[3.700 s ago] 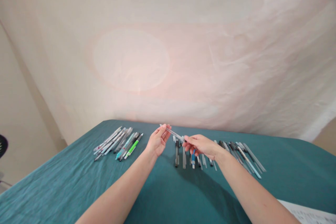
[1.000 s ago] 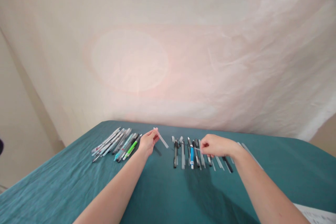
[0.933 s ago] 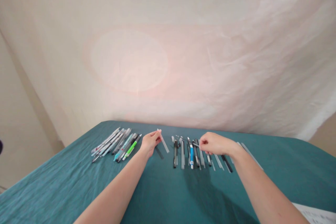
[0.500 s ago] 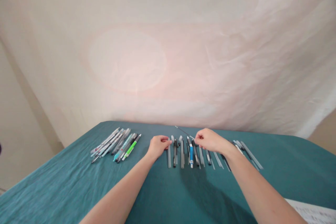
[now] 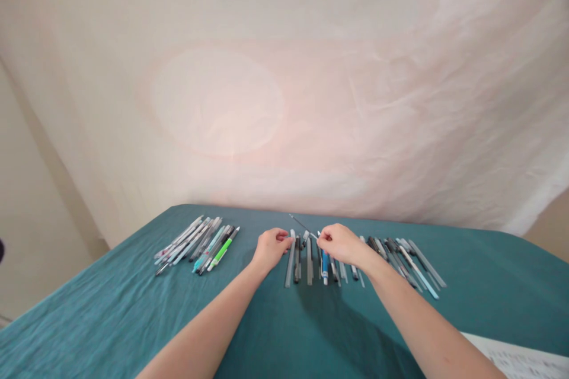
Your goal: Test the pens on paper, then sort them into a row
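Note:
A thin pen refill (image 5: 302,225) with a dark shaft and a pale end is pinched in my right hand (image 5: 341,244), slanting up to the left over the pen parts. My left hand (image 5: 269,250) has its thumb and fingers closed at the upper part of a translucent grey pen barrel (image 5: 290,263). Between the hands lie a dark pen (image 5: 297,263), another grey barrel (image 5: 310,263) and a small clear cap (image 5: 305,238). The blue and white pen (image 5: 325,266) is partly under my right hand.
A bunch of pens (image 5: 189,241) lies at the left, with a bright green pen (image 5: 223,250) at its right edge. More pens and barrels (image 5: 413,257) lie right of my right forearm. A printed white sheet (image 5: 511,358) is at the table's (image 5: 111,290) lower right.
My right hand has moved left with the refill, baring more pens at the right. My left hand has shifted slightly, and the barrel beside it now lies at more of a slant.

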Demonstrator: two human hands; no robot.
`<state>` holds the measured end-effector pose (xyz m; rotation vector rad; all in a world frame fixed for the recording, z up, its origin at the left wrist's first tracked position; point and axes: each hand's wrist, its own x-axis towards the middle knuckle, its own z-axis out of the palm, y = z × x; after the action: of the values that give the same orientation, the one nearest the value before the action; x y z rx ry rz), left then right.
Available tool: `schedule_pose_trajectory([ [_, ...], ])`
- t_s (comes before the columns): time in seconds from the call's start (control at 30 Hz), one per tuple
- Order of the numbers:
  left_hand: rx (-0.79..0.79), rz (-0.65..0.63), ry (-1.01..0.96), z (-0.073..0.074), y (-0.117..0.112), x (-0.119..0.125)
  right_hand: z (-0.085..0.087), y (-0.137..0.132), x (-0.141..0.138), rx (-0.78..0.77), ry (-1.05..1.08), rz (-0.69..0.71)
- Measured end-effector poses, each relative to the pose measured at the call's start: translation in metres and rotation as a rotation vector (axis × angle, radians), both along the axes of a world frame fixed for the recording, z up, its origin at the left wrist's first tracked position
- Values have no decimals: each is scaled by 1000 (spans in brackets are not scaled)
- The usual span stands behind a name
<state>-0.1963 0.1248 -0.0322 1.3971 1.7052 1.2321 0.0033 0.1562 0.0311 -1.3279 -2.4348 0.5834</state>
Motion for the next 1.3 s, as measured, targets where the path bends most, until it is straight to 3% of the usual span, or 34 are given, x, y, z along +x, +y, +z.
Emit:
schedule_pose_trajectory([
  [0.2,-41,-54,-269,14,-2,5,-7,-10,-14,15,70,36],
  [0.4,-69,-11,-482,22,-3,8,-10,-17,-21,69,86,91],
  [0.57,-72,32,-226,23,0,-3,-11,-18,-17,-28,89,160],
  [0.9,-148,-107,205,15,-5,-10,-17,-14,-19,-60,199,67],
  [1.17,-91,-111,308,22,-7,-6,-20,-12,-22,-60,325,18],
  [1.3,52,-301,253,38,-14,6,-23,-11,-26,-164,459,11],
])
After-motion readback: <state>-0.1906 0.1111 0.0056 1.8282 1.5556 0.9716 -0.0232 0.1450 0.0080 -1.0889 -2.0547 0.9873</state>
